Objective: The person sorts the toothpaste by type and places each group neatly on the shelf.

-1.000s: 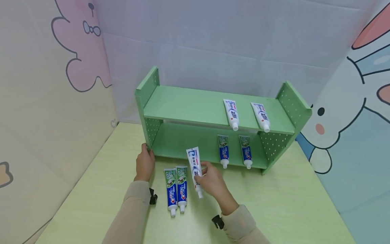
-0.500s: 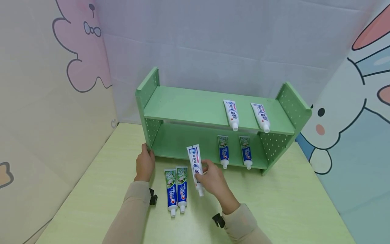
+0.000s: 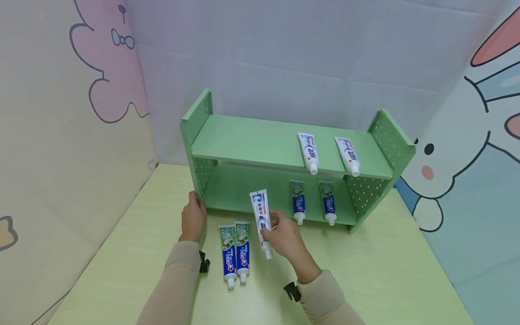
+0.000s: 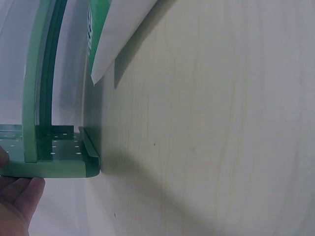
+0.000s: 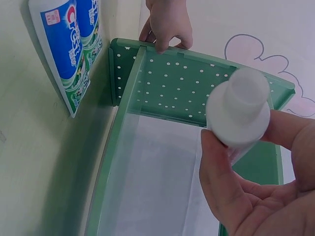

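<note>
My right hand (image 3: 287,238) pinches a white toothpaste tube (image 3: 260,208) between thumb and fingers, raised in front of the lower shelf with its cap end toward me. In the right wrist view the white cap (image 5: 241,101) hides most of that tube. With thumb and fingers on either side of the edge, my left hand (image 3: 193,220) grips the left side panel (image 3: 197,149) of a green two-tier shelf (image 3: 252,137). Two blue-and-green toothpaste tubes (image 3: 229,253) lie side by side on the table between my hands, caps toward me.
Two white toothpaste tubes (image 3: 308,152) lie spaced apart on the upper tier's right half. Below them, two blue-and-green tubes (image 3: 298,201) lie on the lower tier. The pale green table (image 3: 382,275) meets cartoon-printed walls on both sides and a plain cloth (image 3: 284,58) behind.
The right hand has lifted the white toothpaste tube slightly, a little up and rightward toward the lower tier. My left hand keeps its grip on the shelf panel.
</note>
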Action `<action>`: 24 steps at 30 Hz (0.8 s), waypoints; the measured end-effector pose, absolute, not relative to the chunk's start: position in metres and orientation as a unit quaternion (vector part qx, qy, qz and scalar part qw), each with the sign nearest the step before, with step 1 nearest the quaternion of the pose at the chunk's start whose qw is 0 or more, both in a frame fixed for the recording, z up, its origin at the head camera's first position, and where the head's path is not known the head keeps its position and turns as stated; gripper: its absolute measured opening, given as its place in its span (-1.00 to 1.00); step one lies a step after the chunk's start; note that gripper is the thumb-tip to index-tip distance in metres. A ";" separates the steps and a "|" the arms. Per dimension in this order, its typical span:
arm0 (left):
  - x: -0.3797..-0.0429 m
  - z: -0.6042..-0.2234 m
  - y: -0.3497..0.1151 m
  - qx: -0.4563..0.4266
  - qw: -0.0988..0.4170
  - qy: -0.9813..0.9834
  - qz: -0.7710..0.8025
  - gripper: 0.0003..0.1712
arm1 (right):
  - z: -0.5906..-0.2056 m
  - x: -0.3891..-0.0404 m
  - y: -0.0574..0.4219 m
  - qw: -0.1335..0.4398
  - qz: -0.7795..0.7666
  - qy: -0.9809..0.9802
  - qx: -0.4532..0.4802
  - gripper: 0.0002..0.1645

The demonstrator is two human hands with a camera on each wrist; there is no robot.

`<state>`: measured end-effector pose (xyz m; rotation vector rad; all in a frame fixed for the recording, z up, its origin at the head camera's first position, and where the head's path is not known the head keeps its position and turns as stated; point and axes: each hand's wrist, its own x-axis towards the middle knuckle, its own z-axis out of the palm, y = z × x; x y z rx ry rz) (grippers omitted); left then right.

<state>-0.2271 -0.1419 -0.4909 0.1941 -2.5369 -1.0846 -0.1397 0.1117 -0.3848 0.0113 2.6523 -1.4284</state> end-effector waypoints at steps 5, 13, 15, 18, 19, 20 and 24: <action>-0.226 -0.490 -0.142 0.071 0.183 -0.901 -0.386 -0.63 | -0.384 -0.140 0.111 0.063 -0.475 0.878 0.003 -0.32; -0.227 -0.491 -0.142 0.071 0.185 -0.901 -0.386 -0.64 | -0.377 -0.139 0.111 0.060 -0.479 0.876 0.001 -0.32; -0.228 -0.492 -0.142 0.070 0.186 -0.901 -0.386 -0.64 | -0.375 -0.139 0.111 0.060 -0.478 0.876 0.002 -0.32; -0.228 -0.492 -0.142 0.070 0.188 -0.901 -0.384 -0.64 | -0.372 -0.139 0.111 0.058 -0.477 0.877 0.004 -0.32; -0.228 -0.492 -0.142 0.070 0.188 -0.901 -0.384 -0.63 | -0.371 -0.139 0.111 0.058 -0.477 0.877 0.005 -0.32; -0.228 -0.491 -0.142 0.070 0.188 -0.901 -0.384 -0.63 | -0.370 -0.139 0.111 0.057 -0.477 0.877 0.007 -0.32; -0.227 -0.490 -0.142 0.070 0.189 -0.902 -0.382 -0.63 | -0.366 -0.138 0.111 0.054 -0.478 0.877 0.014 -0.32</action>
